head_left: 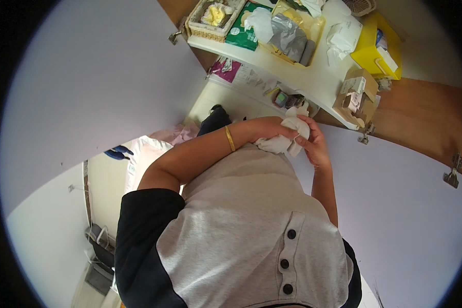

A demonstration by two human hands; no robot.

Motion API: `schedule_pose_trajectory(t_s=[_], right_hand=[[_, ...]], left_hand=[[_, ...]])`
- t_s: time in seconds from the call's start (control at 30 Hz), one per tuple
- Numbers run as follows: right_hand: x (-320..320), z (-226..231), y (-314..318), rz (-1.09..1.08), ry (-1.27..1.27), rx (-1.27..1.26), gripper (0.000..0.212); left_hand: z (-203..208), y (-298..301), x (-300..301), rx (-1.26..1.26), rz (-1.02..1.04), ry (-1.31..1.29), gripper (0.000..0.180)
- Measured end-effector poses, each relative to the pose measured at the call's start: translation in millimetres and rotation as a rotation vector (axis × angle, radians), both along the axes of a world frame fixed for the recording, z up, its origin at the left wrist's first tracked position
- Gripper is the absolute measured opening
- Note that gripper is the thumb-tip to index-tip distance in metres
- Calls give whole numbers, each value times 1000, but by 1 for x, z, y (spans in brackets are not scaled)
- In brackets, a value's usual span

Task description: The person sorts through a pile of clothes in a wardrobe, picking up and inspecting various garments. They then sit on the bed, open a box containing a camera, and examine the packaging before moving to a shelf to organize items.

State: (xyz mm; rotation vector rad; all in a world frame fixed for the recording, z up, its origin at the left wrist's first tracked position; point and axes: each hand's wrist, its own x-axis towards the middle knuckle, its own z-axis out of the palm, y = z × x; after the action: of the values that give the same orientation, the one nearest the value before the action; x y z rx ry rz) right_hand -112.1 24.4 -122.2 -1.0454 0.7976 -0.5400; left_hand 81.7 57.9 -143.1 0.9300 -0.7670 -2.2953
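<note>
A crumpled, soft white cloth (296,124) is bunched up between my two hands in front of my chest. My left hand (273,128), with a gold bangle on its wrist, reaches across from the left and is closed on the cloth. From the right, my right hand (315,143) pinches the cloth's other side between thumb and fingers. A loose fold hangs below my left hand. Whether anything is wrapped inside the cloth cannot be seen. Both hands are just in front of the cabinet's white shelf (321,77).
On the upper shelf stand a wicker basket (206,32), a green packet (243,36), a tray (315,43) of bags, a yellow box (377,49) and an opened cardboard box (357,97). Small items lie on the lower shelf. Open cabinet doors (97,77) flank me.
</note>
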Motion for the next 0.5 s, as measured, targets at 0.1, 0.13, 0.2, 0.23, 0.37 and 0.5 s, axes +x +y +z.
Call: schedule_pose_trajectory(t_s=[0.1,0.13,0.2,0.23,0.37,0.5], right_hand=[[0,-5,-2,-34,108,-36,47],[-1,-10,-3,-26,175,-95,44],[0,-19,-7,-20,302,-220,39],[-1,-22,-4,10,351,-265,38],[14,-28,-13,78,425,-510,40],[30,-4,-20,13,399,-541,40]], left_hand=[[-2,10,-7,6,174,-52,60],[-1,14,-10,-6,253,-90,65],[3,14,-12,7,331,-25,71],[6,16,-12,13,365,9,74],[-4,17,-11,-73,339,99,66],[14,14,-7,-174,310,21,59]])
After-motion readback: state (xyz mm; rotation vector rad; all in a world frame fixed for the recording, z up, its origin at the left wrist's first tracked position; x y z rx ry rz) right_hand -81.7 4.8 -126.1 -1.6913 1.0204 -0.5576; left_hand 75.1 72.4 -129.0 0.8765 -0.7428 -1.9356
